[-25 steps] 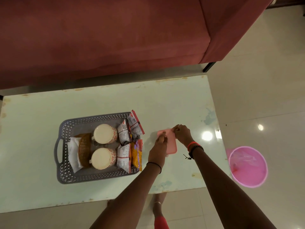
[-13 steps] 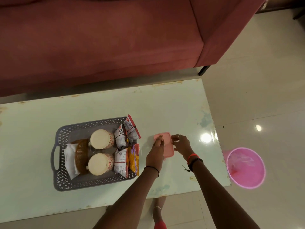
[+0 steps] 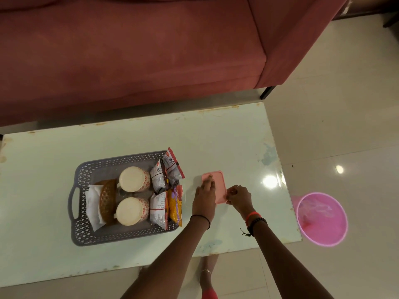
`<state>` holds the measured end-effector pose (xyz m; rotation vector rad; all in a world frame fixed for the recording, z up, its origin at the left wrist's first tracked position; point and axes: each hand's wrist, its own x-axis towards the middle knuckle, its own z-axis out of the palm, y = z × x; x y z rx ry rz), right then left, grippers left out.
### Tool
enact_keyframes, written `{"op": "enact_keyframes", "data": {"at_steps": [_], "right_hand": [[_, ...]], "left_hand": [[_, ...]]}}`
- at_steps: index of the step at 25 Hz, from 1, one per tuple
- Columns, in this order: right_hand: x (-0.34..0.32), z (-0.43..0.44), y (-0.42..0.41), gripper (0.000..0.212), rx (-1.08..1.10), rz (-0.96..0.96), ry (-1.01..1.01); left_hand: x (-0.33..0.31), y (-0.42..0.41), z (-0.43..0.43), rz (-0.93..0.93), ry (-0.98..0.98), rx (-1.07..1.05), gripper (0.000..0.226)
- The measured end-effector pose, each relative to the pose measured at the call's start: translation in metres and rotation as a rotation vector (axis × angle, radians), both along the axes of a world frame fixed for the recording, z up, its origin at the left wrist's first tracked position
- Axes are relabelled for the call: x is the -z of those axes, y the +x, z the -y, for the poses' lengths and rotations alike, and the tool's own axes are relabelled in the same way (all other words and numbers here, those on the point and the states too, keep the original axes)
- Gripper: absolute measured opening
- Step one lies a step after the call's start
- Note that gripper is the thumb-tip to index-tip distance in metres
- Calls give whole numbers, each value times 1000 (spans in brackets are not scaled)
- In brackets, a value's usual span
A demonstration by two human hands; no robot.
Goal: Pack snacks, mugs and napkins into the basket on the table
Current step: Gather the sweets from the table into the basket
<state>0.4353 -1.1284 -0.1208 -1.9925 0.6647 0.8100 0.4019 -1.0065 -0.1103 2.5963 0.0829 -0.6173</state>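
The grey basket (image 3: 121, 236) sits on the worktop (image 3: 129, 143), left of centre, its walls a lattice of small holes and a handle slot cut into its left end. Inside, two cream mugs with a red pattern stand one beyond the other, the far mug (image 3: 134, 178) and the near mug (image 3: 132, 210), both with handles turned left. Left of them lies a stack of white napkins (image 3: 91, 207) with a brown woven holder (image 3: 108, 197) partly over it. Along the right end stand the snack packets: two silver-and-red ones at the far corner (image 3: 159, 177) (image 3: 173, 167), the outer one leaning out over the rim, then another silver packet (image 3: 159, 209) and a yellow one (image 3: 175, 205) at the near corner.

Just right of the basket, apart from it, a flat pink square container (image 3: 218, 184) with rounded corners lies on the worktop; whether it is a whole box or only a lid cannot be told. The left hand (image 3: 204, 199) reaches across its left side, fingers stretched out with the tips resting on its top. The right hand (image 3: 239, 196) has its thumb and fingers pinching the container's near right edge. Both wrists wear bands.

Beyond the worktop runs a dark red sofa (image 3: 129, 50). On the pale tiled floor to the right stands a round pink bin (image 3: 321, 219) with a clear liner. A bare foot (image 3: 207, 270) shows below the worktop's near edge.
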Motion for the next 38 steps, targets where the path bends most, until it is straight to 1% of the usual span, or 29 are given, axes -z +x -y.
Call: {"op": "enact_keyframes", "data": {"at_steps": [1, 2, 3, 4, 5, 6, 8, 9, 10, 11, 12, 14, 17, 20, 25, 31, 35, 38], "right_hand": [[0, 0, 0, 20, -1, -13, 3], [-1, 0, 0, 22, -4, -35, 13], [-1, -1, 0, 24, -6, -60, 31], [-1, -1, -1, 28, -10, -74, 50], [0, -1, -1, 32, -17, -72, 60], [0, -1, 0, 34, -26, -58, 61], [0, 0, 2, 37, -40, -27, 61], [1, -1, 3, 37, -45, -18, 70], [0, -1, 4, 36, -54, -13, 82], [1, -2, 4, 36, -63, -10, 91], [0, -3, 5, 35, -66, -8, 98], [1, -6, 6, 34, -54, -6, 106], [3, -11, 5, 35, -43, 6, 115], [4, -22, 2, 37, -22, -10, 144], [5, -43, -3, 37, -22, -13, 179], [6, -66, -8, 37, -41, 5, 162], [3, -72, -8, 36, -53, 28, 134], [2, -71, -9, 37, -63, 14, 148]], "left_hand": [[1, -4, 0, 51, 16, -5, 62], [0, -8, 3, 108, -7, -70, 56], [-2, -15, 8, 180, -84, -203, 46], [-3, -22, 15, 232, -193, -385, 33], [-3, -29, 22, 230, -316, -603, 21], [-3, -34, 29, 142, -463, -833, 15], [2, -40, 40, -184, -717, -1218, 20], [6, -42, 43, -349, -814, -1350, 24], [8, -42, 45, -464, -905, -1442, 27], [10, -41, 46, -513, -985, -1514, 29], [13, -39, 45, -510, -1044, -1565, 29], [17, -36, 44, -450, -1104, -1621, 25], [16, -32, 39, -411, -1090, -1653, 19], [17, -35, 31, -394, -1086, -1696, 21], [19, -40, 18, -304, -1075, -1777, 24], [20, -41, 5, -265, -1083, -1838, 26], [22, -41, 2, -265, -1095, -1828, 26], [23, -41, 3, -268, -1079, -1792, 28]]}}
